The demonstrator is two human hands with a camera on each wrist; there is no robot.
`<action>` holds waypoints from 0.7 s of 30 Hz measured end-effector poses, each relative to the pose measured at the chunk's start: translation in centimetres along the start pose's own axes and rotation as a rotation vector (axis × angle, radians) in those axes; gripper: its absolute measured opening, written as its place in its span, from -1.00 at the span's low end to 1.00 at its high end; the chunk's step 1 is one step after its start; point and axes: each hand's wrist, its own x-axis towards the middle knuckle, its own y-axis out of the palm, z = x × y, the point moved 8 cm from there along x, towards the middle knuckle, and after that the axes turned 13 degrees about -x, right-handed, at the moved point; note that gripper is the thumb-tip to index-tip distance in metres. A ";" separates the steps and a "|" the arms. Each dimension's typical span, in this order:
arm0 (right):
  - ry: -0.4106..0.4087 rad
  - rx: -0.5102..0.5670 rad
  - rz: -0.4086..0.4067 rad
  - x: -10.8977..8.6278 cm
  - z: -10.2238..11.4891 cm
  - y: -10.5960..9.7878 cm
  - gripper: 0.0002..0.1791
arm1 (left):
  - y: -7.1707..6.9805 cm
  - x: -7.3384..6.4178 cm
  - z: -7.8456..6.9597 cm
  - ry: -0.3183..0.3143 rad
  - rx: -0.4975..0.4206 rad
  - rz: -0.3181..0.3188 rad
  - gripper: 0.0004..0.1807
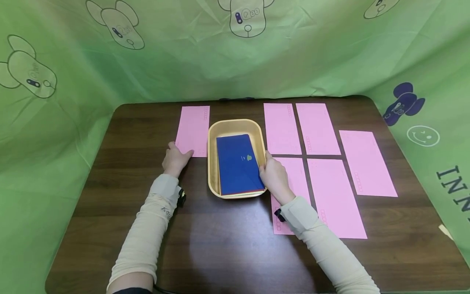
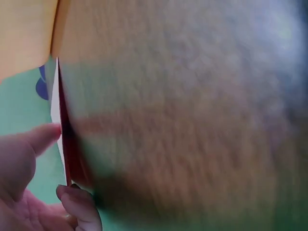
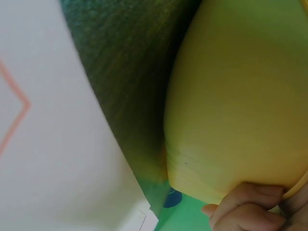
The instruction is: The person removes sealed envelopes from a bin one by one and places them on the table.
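Note:
A pink envelope [image 1: 193, 130] with small printed boxes lies at the left of a cream plastic tray [image 1: 211, 171]. At its near edge my left hand [image 1: 176, 160] holds it; in the left wrist view the thumb [image 2: 45, 137] is on one face and a curled finger [image 2: 82, 207] at the other side of the edge. My right hand [image 1: 276, 178] grips the tray's right rim, fingers [image 3: 252, 197] curled over it in the right wrist view. Inside the tray lies a blue folder-like item [image 1: 236, 167] with a small emblem, and a red edge shows beneath it.
Several more pink envelopes lie flat on the right of the brown table [image 1: 235, 245], among them a far right one [image 1: 367, 163] and a near one [image 1: 338, 200]. My right forearm passes over some. A green printed cloth [image 1: 183, 69] hangs behind and at the sides.

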 end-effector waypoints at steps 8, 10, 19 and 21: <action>-0.010 -0.013 -0.004 0.1 0.2 -0.3 -0.39 | 0.3 0.1 -0.5 0.013 0.081 -0.055 -0.15; -0.016 -0.019 -0.009 0.1 0.3 -0.3 -0.39 | 0.3 0.1 -0.6 0.012 0.080 -0.073 -0.16; -0.017 -0.028 -0.010 0.2 0.4 -0.3 -0.40 | 0.2 0.2 -0.7 -0.004 0.082 -0.082 -0.17; -0.015 -0.029 -0.007 0.2 0.4 -0.3 -0.40 | 0.2 0.2 -0.7 -0.005 0.084 -0.076 -0.17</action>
